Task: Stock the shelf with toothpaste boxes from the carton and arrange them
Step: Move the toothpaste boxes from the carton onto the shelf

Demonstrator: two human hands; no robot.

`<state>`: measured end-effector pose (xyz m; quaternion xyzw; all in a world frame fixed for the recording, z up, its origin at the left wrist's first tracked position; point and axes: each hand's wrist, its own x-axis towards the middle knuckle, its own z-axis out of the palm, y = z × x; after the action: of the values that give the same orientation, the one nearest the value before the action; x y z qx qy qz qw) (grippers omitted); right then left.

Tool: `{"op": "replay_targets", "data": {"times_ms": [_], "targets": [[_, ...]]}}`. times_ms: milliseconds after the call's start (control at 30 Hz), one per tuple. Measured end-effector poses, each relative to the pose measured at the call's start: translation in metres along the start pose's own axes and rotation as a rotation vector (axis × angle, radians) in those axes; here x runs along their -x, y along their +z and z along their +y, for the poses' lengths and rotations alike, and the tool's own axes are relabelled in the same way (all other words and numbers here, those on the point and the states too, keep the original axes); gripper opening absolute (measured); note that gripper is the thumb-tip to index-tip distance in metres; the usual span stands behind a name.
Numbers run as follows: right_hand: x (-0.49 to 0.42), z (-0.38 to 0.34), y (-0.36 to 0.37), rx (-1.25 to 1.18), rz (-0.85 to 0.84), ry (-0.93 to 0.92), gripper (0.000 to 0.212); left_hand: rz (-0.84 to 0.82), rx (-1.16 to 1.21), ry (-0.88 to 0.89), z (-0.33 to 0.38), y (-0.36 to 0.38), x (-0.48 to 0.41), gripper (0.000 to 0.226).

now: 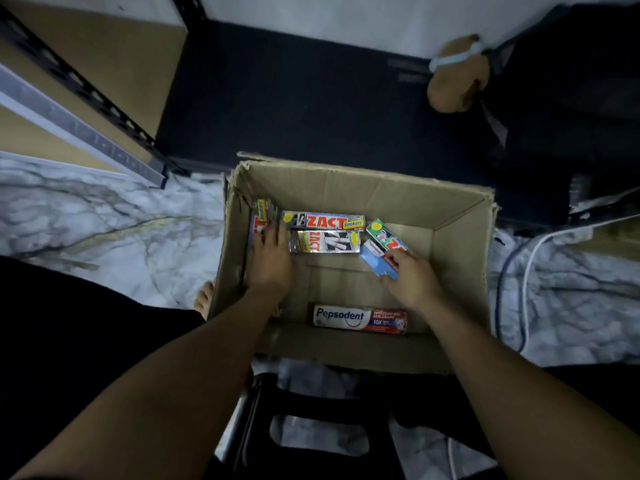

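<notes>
**Hands down in the carton, picking up boxes**

Hands first: my left hand (pixel 272 259) is spread over the Zact boxes standing on edge against the carton's left wall, fingers on them but not yet closed, as far as I can tell. My right hand (pixel 412 275) is pinched on the pale blue box (pixel 377 259), which lies touching a green and red box (pixel 386 235).

I judge this the pick-up step: lifting stock out before it goes to the shelf (pixel 79 109), which stands at the upper left, well apart from the carton (pixel 460 244).

Next I need a firm hold with each hand, then a lift clear of the cardboard walls.

Counted: two flat silver Zact boxes (pixel 323 230), side by side; at least one, perhaps two, upright under my left hand; one blue; one green and red; one Pepsodent box (pixel 360 318) near the front wall.
</notes>
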<state>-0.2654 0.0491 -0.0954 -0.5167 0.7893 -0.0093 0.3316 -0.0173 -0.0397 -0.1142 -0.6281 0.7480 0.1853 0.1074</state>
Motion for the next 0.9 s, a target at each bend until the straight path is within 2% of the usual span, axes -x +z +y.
{"op": "replay_targets", "data": {"times_ms": [67, 200, 300, 467, 667, 767, 900], "targets": [[-0.007, -0.003, 0.002, 0.013, -0.007, 0.003, 0.052, 0.023, -0.021, 0.006, -0.004, 0.003, -0.005, 0.068], [-0.020, -0.011, 0.010, 0.053, -0.002, -0.040, 0.058, 0.088, 0.000, 0.039, -0.005, 0.006, -0.004, 0.039], [-0.029, -0.022, 0.017, 0.086, 0.002, -0.098, 0.061, 0.124, 0.098, 0.069, -0.002, 0.007, 0.005, 0.032], [-0.047, -0.041, 0.030, 0.220, 0.022, -0.254, 0.071, 0.132, 0.312, 0.006, -0.001, 0.014, 0.020, 0.051], [-0.064, -0.049, 0.047, 0.359, 0.084, -0.276, 0.065, 0.129, 0.555, -0.092, -0.010, 0.002, 0.029, 0.066], [-0.063, -0.048, 0.049, 0.425, 0.093, -0.309, 0.064, 0.131, 0.527, -0.135, -0.012, 0.001, 0.029, 0.074], [-0.056, -0.052, 0.042, 0.315, -0.022, -0.310, 0.070, 0.115, 0.566, -0.162, -0.012, 0.010, 0.023, 0.070]]}}
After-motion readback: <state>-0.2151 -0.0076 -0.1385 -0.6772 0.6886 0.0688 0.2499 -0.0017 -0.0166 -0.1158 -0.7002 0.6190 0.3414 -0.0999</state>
